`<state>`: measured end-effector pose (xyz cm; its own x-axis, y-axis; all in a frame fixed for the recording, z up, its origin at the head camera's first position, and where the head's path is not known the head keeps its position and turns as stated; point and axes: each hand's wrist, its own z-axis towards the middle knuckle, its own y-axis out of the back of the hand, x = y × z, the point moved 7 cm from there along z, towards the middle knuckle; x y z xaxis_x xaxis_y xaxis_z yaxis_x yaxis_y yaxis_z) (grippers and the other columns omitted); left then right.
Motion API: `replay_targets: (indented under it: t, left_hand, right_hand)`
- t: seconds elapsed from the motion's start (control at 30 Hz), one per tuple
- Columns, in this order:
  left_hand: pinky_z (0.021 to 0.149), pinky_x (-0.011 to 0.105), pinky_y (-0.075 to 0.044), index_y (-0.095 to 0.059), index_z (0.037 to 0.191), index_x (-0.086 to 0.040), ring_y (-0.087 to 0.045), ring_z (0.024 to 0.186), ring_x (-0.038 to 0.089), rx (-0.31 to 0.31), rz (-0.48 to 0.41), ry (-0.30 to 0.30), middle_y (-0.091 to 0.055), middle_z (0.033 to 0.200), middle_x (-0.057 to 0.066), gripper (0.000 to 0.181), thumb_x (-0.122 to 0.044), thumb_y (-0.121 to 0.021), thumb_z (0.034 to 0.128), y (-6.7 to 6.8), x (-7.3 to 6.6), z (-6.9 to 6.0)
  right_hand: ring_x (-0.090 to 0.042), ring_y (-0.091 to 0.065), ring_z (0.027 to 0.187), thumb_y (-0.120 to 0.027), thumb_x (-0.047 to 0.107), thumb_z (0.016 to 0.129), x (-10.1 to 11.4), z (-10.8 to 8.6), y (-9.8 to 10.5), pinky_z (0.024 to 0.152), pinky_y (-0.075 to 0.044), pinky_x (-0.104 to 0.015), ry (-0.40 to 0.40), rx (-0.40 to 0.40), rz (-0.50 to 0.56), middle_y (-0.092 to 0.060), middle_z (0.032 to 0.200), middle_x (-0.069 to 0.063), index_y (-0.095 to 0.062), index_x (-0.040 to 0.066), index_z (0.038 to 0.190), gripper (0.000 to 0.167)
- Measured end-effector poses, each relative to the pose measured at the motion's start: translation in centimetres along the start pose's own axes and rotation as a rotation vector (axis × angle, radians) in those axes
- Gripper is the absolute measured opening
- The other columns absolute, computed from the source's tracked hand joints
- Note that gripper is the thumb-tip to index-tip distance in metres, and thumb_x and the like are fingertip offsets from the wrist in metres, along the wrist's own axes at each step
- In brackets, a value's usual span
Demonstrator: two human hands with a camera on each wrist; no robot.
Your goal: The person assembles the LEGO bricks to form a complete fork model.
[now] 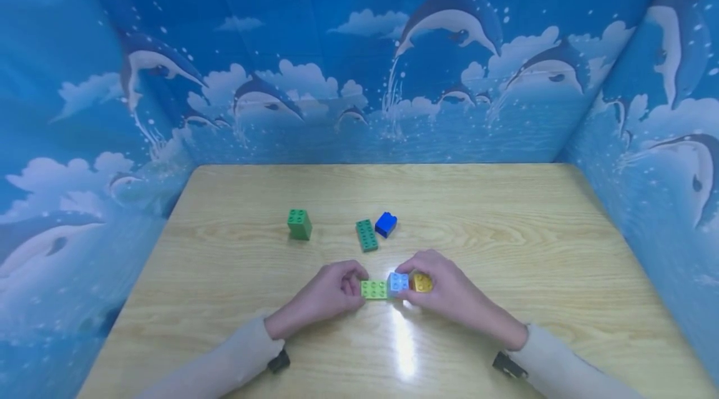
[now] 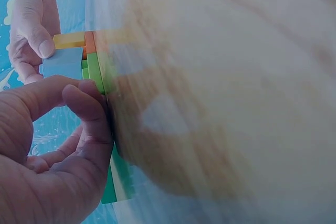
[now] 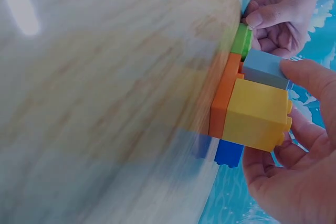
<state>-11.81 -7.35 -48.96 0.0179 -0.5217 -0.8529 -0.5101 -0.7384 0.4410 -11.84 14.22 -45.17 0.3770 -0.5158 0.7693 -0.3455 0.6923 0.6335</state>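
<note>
Along the lime brick [image 1: 373, 290], long axis left-to-right, I had the left hand [image 1: 334, 290] pinching its left end, the right hand [image 1: 444, 286] gripping the light-blue brick [image 1: 398, 283] at its right.

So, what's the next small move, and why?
Probably press the light blue brick straight down: the right hand pinches it, apparently over where the lime brick and orange brick meet, and studs show at its underside in the wrist views, so it looks not fully seated. The left hand grips the lime brick's outer end and could steady it.
</note>
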Motion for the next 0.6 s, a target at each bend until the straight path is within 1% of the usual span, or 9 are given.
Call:
replay_targets:
  t: [0.1,0.2,0.4,0.5,0.6]
  left_hand:
    - [0.069,0.029,-0.06,-0.072,0.122,-0.004,-0.067,0.079,0.017,-0.005,0.001,-0.015,-0.068,0.091,-0.001,0.039,-0.001,-0.086,0.0859,0.0,0.0,0.05]
    - [0.069,0.029,-0.06,-0.072,0.122,-0.004,-0.067,0.079,0.016,-0.006,0.011,-0.027,-0.068,0.09,-0.001,0.038,-0.001,-0.085,0.0864,-0.01,-0.02,0.09]
    - [0.068,0.029,-0.06,-0.072,0.122,-0.004,-0.067,0.078,0.017,-0.007,0.009,-0.011,-0.068,0.09,-0.001,0.038,-0.001,-0.085,0.087,0.0,0.02,0.05]
    - [0.067,0.029,-0.06,-0.071,0.123,-0.004,-0.067,0.077,0.018,-0.003,-0.002,0.001,-0.068,0.091,0.0,0.038,0.0,-0.085,0.0875,-0.04,0.08,-0.01]
    - [0.065,0.029,-0.06,-0.071,0.123,-0.003,-0.067,0.076,0.018,0.0,-0.012,0.003,-0.068,0.091,0.001,0.038,0.001,-0.084,0.0878,-0.09,0.1,-0.03]
  right_hand:
    - [-0.015,-0.063,0.105,-0.092,0.022,0.089,0.0,-0.02,0.02,0.087,-0.058,-0.032,-0.012,0.013,-0.008,-0.07,0.114,0.012,-0.08,0.023,0.119,0.033]
    - [-0.016,-0.063,0.104,-0.092,0.022,0.089,0.02,-0.15,-0.04,0.086,-0.057,-0.032,-0.01,0.014,0.002,-0.07,0.112,0.011,-0.08,0.022,0.119,0.032]
    - [-0.017,-0.065,0.103,-0.092,0.019,0.089,0.11,-0.19,-0.09,0.087,-0.059,-0.032,0.026,-0.009,0.006,-0.071,0.111,0.01,-0.079,0.019,0.118,0.032]
    - [-0.016,-0.065,0.101,-0.093,0.017,0.088,0.04,-0.14,-0.13,0.086,-0.059,-0.031,0.02,-0.012,0.022,-0.071,0.109,0.011,-0.08,0.019,0.118,0.033]
    - [-0.016,-0.065,0.097,-0.093,0.014,0.087,-0.16,-0.1,-0.23,0.082,-0.059,-0.031,0.0,-0.006,0.052,-0.07,0.107,0.011,-0.08,0.018,0.118,0.034]
